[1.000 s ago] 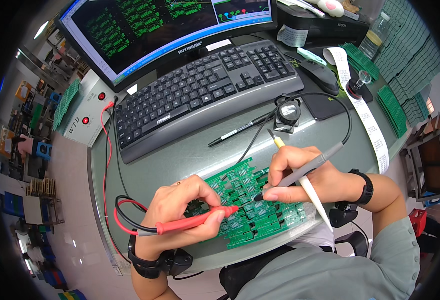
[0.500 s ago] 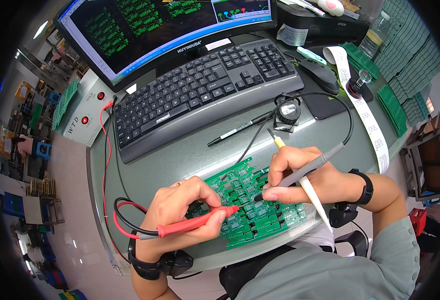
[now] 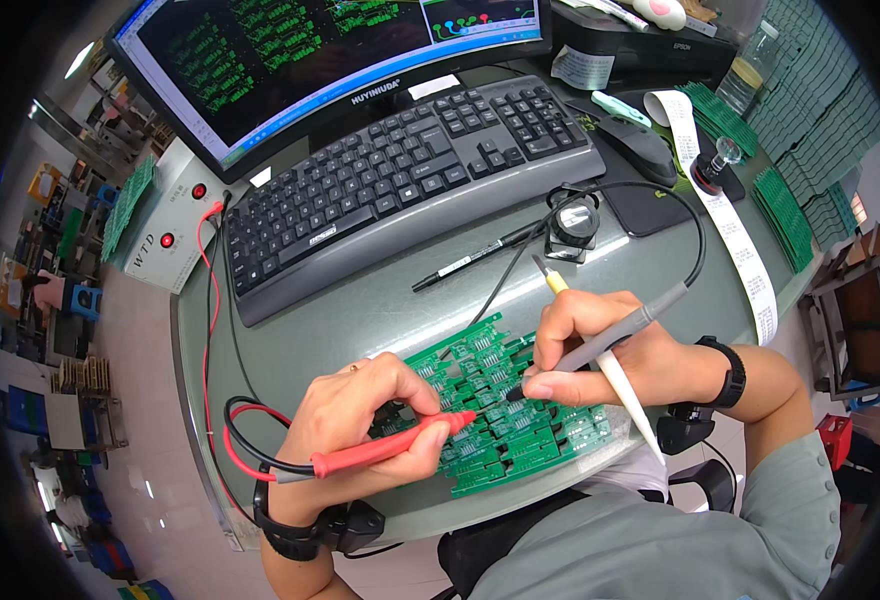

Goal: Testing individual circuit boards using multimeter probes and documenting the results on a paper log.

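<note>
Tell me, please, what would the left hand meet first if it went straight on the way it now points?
Most likely the green circuit boards, under the tip of the red probe in the left hand; whether the tip already touches them is hard to tell.

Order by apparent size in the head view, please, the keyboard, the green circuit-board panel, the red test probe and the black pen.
1. Keyboard
2. Circuit-board panel, partly covered
3. Red test probe, held in the left hand
4. Black pen, the thinnest
</note>
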